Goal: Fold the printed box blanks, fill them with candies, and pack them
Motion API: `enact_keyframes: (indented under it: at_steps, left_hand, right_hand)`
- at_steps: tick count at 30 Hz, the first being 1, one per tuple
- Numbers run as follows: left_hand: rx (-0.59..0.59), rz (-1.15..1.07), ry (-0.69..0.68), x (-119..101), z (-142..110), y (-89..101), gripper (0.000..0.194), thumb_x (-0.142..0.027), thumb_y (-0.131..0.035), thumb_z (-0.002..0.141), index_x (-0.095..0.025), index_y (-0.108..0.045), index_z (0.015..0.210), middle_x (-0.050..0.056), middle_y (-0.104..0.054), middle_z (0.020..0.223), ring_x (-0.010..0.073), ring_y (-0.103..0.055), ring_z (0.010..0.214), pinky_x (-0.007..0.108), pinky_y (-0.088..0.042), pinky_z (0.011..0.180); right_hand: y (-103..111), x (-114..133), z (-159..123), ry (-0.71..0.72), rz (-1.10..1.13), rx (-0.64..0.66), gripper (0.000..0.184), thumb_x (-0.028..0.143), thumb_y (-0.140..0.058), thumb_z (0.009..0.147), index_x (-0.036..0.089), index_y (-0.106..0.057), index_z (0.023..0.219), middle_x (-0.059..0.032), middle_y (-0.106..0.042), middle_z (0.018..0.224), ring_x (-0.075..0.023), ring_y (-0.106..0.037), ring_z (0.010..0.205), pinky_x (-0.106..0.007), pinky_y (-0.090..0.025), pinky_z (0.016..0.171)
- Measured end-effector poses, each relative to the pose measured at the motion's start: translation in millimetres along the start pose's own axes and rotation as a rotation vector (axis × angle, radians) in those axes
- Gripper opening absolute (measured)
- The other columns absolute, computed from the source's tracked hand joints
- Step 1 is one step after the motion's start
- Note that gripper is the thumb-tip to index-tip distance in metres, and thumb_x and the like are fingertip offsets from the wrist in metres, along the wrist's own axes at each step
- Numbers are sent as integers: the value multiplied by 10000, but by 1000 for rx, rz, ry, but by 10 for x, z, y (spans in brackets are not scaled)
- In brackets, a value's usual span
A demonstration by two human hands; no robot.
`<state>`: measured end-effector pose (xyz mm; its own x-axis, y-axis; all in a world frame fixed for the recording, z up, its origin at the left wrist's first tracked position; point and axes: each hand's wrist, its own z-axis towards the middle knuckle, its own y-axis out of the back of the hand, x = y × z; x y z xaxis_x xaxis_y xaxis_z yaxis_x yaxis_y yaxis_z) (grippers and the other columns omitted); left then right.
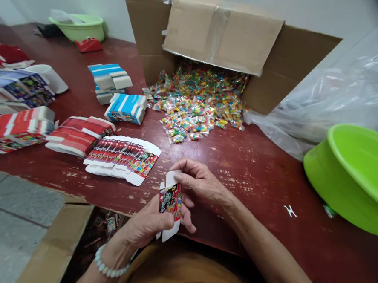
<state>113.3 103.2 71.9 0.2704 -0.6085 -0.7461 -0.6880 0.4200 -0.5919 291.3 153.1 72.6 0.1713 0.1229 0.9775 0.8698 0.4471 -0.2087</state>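
Observation:
A small red printed candy box (169,199), with white end flaps sticking out at top and bottom, is gripped in my left hand (144,223). The thumb presses on its front and the fingers wrap behind it. My right hand (202,183) pinches the box's upper white flap between thumb and fingers. Just beyond the left hand, a fanned row of flat, unopened boxes (122,156) of the same kind lies on the table. Farther off, small clear packets of colourful candy (193,111) spill out of a cardboard carton (223,32) lying on its side.
Red box stacks (79,133) and blue box stacks (126,107) stand on the dark red table (259,188). A green basin (348,183) and clear plastic sheeting (333,94) are at right. Below the table's front edge, an open carton (51,252) holds finished-looking boxes.

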Motion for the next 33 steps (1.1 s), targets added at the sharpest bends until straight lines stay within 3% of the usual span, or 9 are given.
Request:
enact_keyframes:
  at_steps: [6, 10, 13, 18, 22, 25, 29, 31, 33]
  left_hand:
    - [-15, 40, 1, -29, -24, -26, 594, -615, -834, 638, -155, -722, 999, 89, -746, 784, 292, -742, 813, 429, -551, 856]
    - [-51, 56, -5, -19, 1, -48, 620, -701, -761, 653, -148, -744, 933, 128, -763, 825, 279, -740, 778, 371, -576, 747]
    - [-69, 57, -32, -18, 20, -67, 546, -700, -740, 678, -178, -764, 836, 74, -731, 678, 222, -709, 650, 311, -563, 641]
    - [-101, 34, -17, -3, 15, -62, 529, -680, -753, 680, -180, -781, 850, 68, -730, 651, 202, -686, 598, 279, -535, 589]
    - [-9, 74, 59, 53, -1, 31, 644, -734, -700, 700, -121, -764, 889, 118, -754, 724, 211, -710, 621, 265, -525, 594]
    - [26, 78, 113, 84, 12, 90, 649, -748, -693, 700, -120, -731, 859, 96, -736, 730, 191, -701, 597, 248, -506, 564]
    - [117, 132, 255, 63, 33, 81, 562, -648, -818, 624, -111, -692, 731, 54, -680, 649, 171, -691, 563, 219, -475, 539]
    - [74, 166, 255, 30, 32, 58, 484, -547, -866, 600, -117, -675, 711, 39, -665, 615, 173, -687, 533, 213, -466, 508]
    - [-87, 207, 157, 0, 31, 36, 415, -483, -857, 643, -126, -672, 745, 35, -678, 627, 170, -678, 506, 236, -503, 514]
  right_hand:
    - [-76, 15, -59, 95, -66, -66, 228, 353, -606, 928, 242, -602, 1127, -22, -651, 938, -136, -622, 783, -264, -540, 691]
    - [-91, 74, -139, 379, -545, -306, 251, 231, -677, 857, 246, -606, 1098, -55, -609, 1054, -187, -591, 944, -354, -522, 853]
    - [-95, 152, -208, 463, -843, -187, 192, 245, -702, 849, 234, -618, 1021, -75, -604, 1071, -222, -582, 1015, -383, -504, 887]
    - [-94, 218, -246, 361, -895, -8, 135, 223, -652, 874, 216, -582, 990, -75, -611, 1071, -192, -603, 929, -323, -506, 801]
    - [-45, 268, -259, 241, -765, 89, 116, 160, -647, 847, 211, -551, 887, 1, -607, 866, -130, -575, 748, -250, -454, 685]
    - [16, 328, -277, 100, -731, 218, 187, 155, -659, 825, 214, -532, 950, 32, -601, 804, -115, -553, 702, -231, -419, 653]
    - [65, 338, -259, -32, -738, 359, 283, 163, -684, 781, 206, -510, 1000, 50, -556, 736, -111, -505, 638, -222, -368, 585]
    - [51, 279, -231, -8, -648, 336, 263, 193, -702, 783, 204, -515, 966, 49, -559, 740, -107, -515, 637, -217, -376, 581]
    - [7, 181, -203, 48, -591, 141, 250, 218, -708, 792, 204, -534, 971, 44, -574, 758, -103, -514, 636, -217, -386, 587]
